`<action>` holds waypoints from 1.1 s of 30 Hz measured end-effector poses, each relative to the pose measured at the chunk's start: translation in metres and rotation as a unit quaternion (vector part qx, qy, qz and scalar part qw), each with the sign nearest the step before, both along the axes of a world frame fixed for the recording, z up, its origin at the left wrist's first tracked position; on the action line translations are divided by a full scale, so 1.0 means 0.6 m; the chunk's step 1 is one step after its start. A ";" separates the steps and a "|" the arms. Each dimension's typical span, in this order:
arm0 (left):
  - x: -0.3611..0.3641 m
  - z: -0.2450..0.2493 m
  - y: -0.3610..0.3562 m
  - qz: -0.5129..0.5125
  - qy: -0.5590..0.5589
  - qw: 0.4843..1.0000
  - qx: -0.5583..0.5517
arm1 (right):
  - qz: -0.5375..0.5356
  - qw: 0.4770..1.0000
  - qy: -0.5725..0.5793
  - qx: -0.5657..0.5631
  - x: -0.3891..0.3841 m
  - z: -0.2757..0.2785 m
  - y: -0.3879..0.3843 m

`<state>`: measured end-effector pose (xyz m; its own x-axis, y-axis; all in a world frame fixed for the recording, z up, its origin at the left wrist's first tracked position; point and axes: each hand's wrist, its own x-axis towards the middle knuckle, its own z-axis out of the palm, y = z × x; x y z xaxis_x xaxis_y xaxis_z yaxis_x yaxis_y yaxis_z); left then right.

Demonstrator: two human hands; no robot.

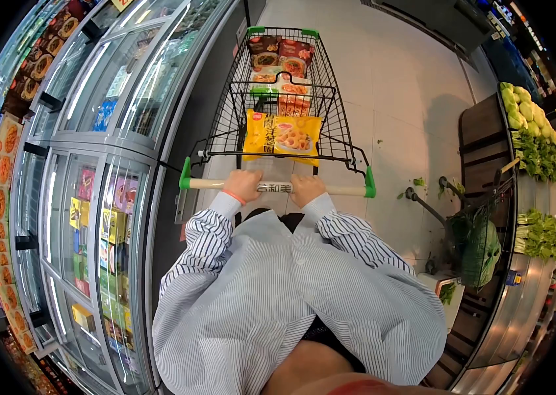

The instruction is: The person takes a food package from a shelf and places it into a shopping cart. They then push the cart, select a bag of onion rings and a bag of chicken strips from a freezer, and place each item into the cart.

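My left hand [243, 185], with a red band at its wrist, is wrapped round the pale handle [212, 184] of a shopping cart. To its right, my right hand [307, 189] grips the same bar, with printed characters between the two hands. Green end pieces cap the bar. In the black wire cart [338, 118], a yellow food bag [282, 136] lies closest to the handle. Beyond it are red and white packets [293, 99], and two dark red bags [294, 58] stand at the far end.
Glass-fronted freezers [110, 141] line the left side, close to the cart. Along the right run shelves with leafy greens [541, 234] and pale green vegetables [527, 112]. A second cart [465, 227] stands beside them. Leaf scraps [418, 182] lie on the tiled floor [383, 85].
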<state>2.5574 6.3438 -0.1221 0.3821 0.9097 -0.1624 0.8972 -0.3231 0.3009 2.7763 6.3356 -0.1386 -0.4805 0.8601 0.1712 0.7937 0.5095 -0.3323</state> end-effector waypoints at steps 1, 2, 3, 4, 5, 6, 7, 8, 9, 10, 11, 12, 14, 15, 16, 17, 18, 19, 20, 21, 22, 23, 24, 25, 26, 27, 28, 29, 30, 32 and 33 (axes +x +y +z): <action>0.003 -0.003 0.035 0.002 -0.001 1.000 -0.003 | 0.002 1.000 0.007 0.025 0.000 -0.001 0.040; 0.006 -0.007 0.083 0.004 -0.001 1.000 -0.005 | 0.001 0.999 0.021 0.041 0.003 -0.011 0.087; 0.010 -0.007 0.124 0.007 0.000 1.000 -0.004 | 0.000 0.999 0.025 0.046 0.006 -0.013 0.128; 0.014 -0.007 0.165 0.003 -0.008 1.000 -0.005 | -0.001 0.998 0.030 0.050 0.009 -0.015 0.169; 0.017 -0.008 0.204 0.005 -0.009 1.000 -0.007 | -0.002 0.998 0.036 0.054 0.011 -0.018 0.208; 0.022 -0.007 0.239 0.007 -0.009 1.000 -0.009 | -0.010 0.998 0.031 0.050 0.014 -0.019 0.242; 0.026 -0.010 0.280 0.007 -0.008 1.000 -0.011 | -0.019 0.998 0.027 0.044 0.020 -0.020 0.282; 0.033 -0.013 0.320 0.005 -0.008 1.000 -0.009 | -0.029 0.999 0.025 0.039 0.024 -0.022 0.321; 0.035 -0.017 0.375 0.003 -0.007 1.000 -0.006 | -0.026 0.999 0.027 0.034 0.021 -0.025 0.376; 0.039 -0.015 0.411 -0.003 -0.006 1.000 -0.002 | -0.025 0.999 0.030 0.029 0.025 -0.022 0.410; 0.043 -0.017 0.444 -0.002 -0.001 1.000 -0.011 | -0.025 0.999 0.031 0.028 0.033 -0.018 0.446; 0.049 -0.022 0.479 -0.001 0.001 1.000 -0.015 | -0.020 1.000 0.010 0.011 0.043 -0.033 0.482; 0.065 -0.039 0.544 -0.009 0.000 1.000 -0.025 | -0.027 1.000 0.003 0.013 0.058 -0.036 0.541; 0.070 -0.045 0.579 -0.021 0.002 0.999 -0.036 | -0.029 1.000 0.001 0.011 0.064 -0.038 0.574; 0.066 -0.026 0.629 -0.016 -0.014 0.999 -0.034 | -0.028 1.000 -0.010 0.006 0.054 -0.042 0.625; 0.068 -0.035 0.668 -0.016 -0.005 0.999 -0.039 | -0.030 0.999 -0.020 0.001 0.060 -0.047 0.663; 0.073 -0.032 0.705 -0.019 -0.007 0.999 -0.036 | -0.032 0.999 -0.031 -0.008 0.067 -0.048 0.702; 0.081 -0.031 0.742 -0.022 -0.011 0.999 -0.036 | -0.031 0.999 -0.021 0.003 0.075 -0.049 0.742; 0.086 -0.035 0.772 -0.027 -0.015 0.999 -0.031 | -0.030 0.999 -0.010 0.010 0.080 -0.051 0.768; 0.091 -0.041 0.805 -0.031 -0.016 0.999 -0.028 | -0.029 0.999 0.003 0.015 0.083 -0.055 0.797; 0.093 -0.047 0.837 -0.036 -0.016 0.999 -0.025 | -0.029 0.999 0.008 0.022 0.088 -0.063 0.827; 0.080 -0.051 0.888 -0.038 -0.014 0.999 -0.026 | -0.028 0.999 0.012 0.030 0.078 -0.068 0.880; 0.083 -0.055 0.931 -0.044 -0.010 0.999 -0.026 | -0.030 0.999 0.018 0.038 0.077 -0.071 0.923; 0.085 -0.060 0.971 -0.050 -0.008 0.998 -0.026 | -0.037 0.998 0.024 0.048 0.075 -0.075 0.962; 0.090 -0.065 1.008 -0.042 -0.001 0.999 -0.025 | -0.042 0.997 0.026 0.060 0.078 -0.078 1.002; 0.095 -0.074 1.042 -0.042 -0.006 0.999 -0.023 | -0.047 0.996 0.027 0.070 0.083 -0.077 1.035; 0.094 -0.083 1.085 -0.039 -0.012 0.999 -0.020 | -0.051 0.998 0.006 0.043 0.085 -0.084 1.075; 0.092 -0.091 1.126 -0.037 -0.018 0.999 -0.014 | -0.046 0.998 0.007 0.033 0.086 -0.089 1.113; 0.092 -0.092 1.169 -0.031 -0.016 0.999 0.000 | -0.041 0.999 0.009 0.024 0.084 -0.090 1.157; 0.098 -0.093 1.254 -0.023 -0.001 0.999 -0.028 | -0.015 1.000 0.021 0.018 0.093 -0.091 1.247; 0.097 -0.090 1.302 -0.014 0.006 0.999 -0.037 | -0.015 1.000 0.015 0.011 0.095 -0.095 1.294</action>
